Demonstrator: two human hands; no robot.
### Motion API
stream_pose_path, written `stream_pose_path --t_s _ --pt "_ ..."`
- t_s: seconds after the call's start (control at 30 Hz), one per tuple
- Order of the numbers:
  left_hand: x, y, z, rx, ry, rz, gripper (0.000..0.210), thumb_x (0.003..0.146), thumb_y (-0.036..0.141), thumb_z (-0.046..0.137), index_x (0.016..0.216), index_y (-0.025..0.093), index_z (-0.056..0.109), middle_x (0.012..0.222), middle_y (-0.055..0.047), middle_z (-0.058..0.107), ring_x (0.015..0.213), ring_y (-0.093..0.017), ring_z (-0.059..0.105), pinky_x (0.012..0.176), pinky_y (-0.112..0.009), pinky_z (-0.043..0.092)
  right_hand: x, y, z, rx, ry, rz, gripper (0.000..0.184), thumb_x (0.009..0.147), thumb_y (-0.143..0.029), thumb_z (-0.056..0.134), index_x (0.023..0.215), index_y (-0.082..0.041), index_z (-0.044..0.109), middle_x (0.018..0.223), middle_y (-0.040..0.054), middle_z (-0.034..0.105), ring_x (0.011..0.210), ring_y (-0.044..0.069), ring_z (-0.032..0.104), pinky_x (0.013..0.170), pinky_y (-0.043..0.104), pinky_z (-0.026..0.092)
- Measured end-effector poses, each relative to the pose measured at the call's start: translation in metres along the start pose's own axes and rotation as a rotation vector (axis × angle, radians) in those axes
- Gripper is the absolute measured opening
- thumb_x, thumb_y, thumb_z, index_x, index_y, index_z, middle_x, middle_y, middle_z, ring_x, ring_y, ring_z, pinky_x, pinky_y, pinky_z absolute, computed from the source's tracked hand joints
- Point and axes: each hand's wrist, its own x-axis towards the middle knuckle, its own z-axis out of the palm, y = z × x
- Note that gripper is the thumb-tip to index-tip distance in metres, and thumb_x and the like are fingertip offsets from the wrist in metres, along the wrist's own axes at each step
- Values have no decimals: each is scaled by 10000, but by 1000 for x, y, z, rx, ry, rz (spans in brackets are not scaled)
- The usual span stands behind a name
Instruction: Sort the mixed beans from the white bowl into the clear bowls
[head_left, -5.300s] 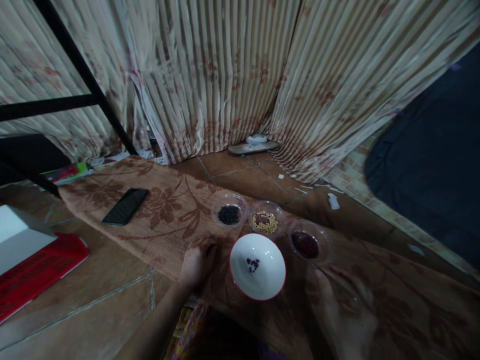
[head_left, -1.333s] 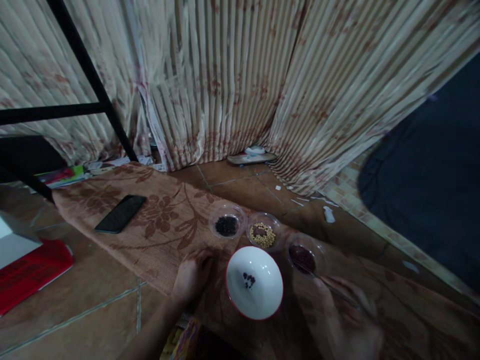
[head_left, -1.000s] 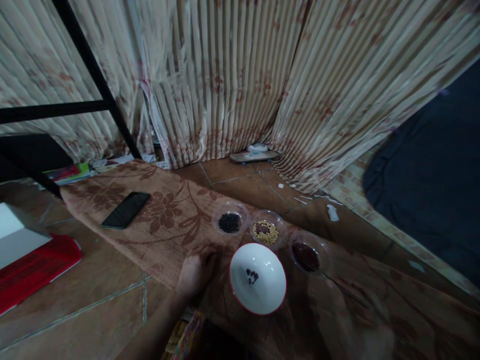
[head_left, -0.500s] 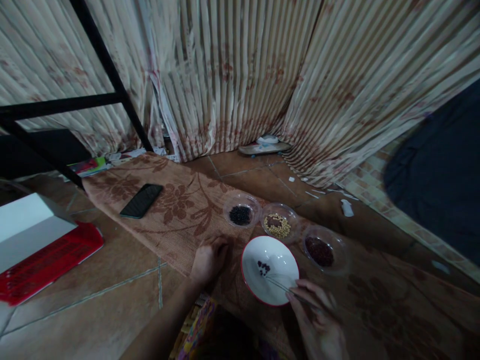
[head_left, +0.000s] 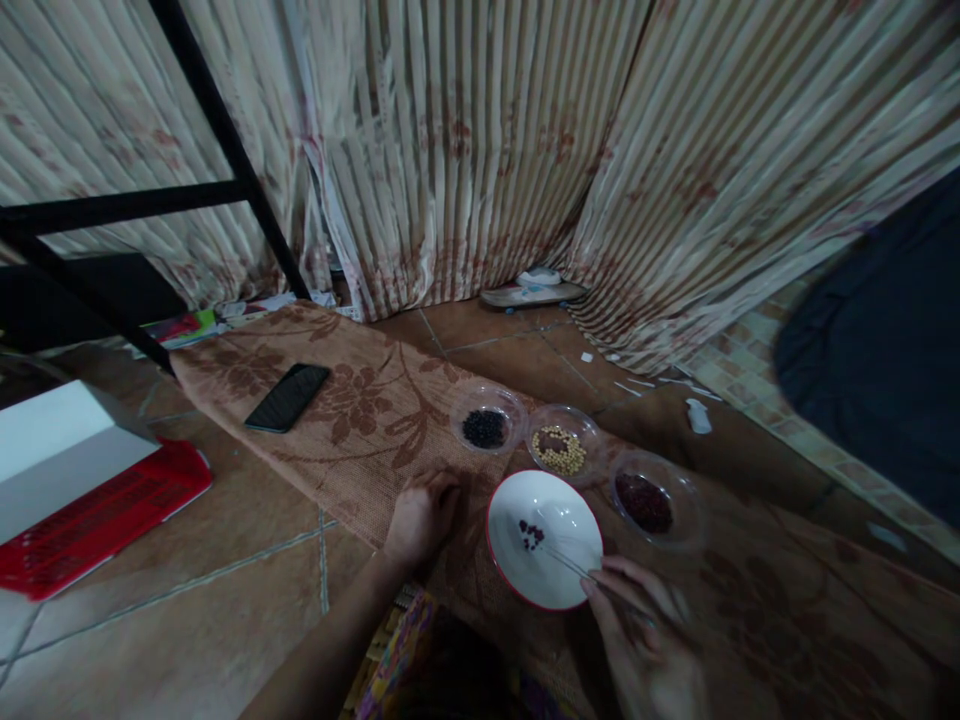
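My right hand (head_left: 649, 630) pinches a pair of thin metal tweezers (head_left: 564, 562) at the near right rim of a white bowl (head_left: 577, 515) with a red edge. The tweezer tips point down at a small cluster of dark red beans (head_left: 532, 535) inside. Left of the bowl, my left hand (head_left: 420, 515) rests on the cloth, fingers curled in. Behind the bowl stand three clear plastic dishes: one with black beans (head_left: 484, 429), one with yellow soybeans (head_left: 574, 455), and one at the right with small dark red beans (head_left: 643, 503). Whether the tips grip a bean is too small to tell.
A patterned brown cloth (head_left: 375, 400) covers the long low table. On its left part lies a black phone (head_left: 288, 397). A white and red box (head_left: 90, 480) sits on the tiled floor, and a skateboard (head_left: 534, 294) is by the striped curtains (head_left: 480, 150).
The tweezers' prongs look closer together, and their tips stay beside the beans in the bowl. My left hand keeps its place. The whole view has shifted slightly.
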Motion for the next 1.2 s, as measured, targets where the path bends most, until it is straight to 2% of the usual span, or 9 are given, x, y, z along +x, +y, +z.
stream_pose_path --t_s 0.17,0.53,0.83,1.2 --pt "0 -1 0 1 3 7 128 910 197 534 900 224 659 880 -22 703 813 -171 649 784 -301 490 -7 2 9 33 -59 -45 146 866 -382 642 908 -292 749 1032 37 705 897 207 622 755 345 485" --pt "1 1 -1 -16 -14 3 132 916 186 526 903 218 653 903 -26 703 839 -174 648 782 -299 479 -3 5 13 48 -25 -73 125 850 -356 670 902 -269 744 1000 50 710 865 201 615 766 357 471" --pt "0 -1 0 -12 -12 2 138 918 194 520 909 220 655 889 -30 686 849 -175 643 797 -302 484 0 -9 11 89 7 6 190 879 -405 626 852 -257 743 943 49 711 836 201 601 752 363 459" --pt "0 -2 0 -11 -5 7 128 917 193 527 912 219 652 898 -27 691 852 -174 641 802 -301 483 -7 -5 13 77 -1 85 251 877 -463 613 852 -254 749 939 46 715 852 207 603 769 365 453"
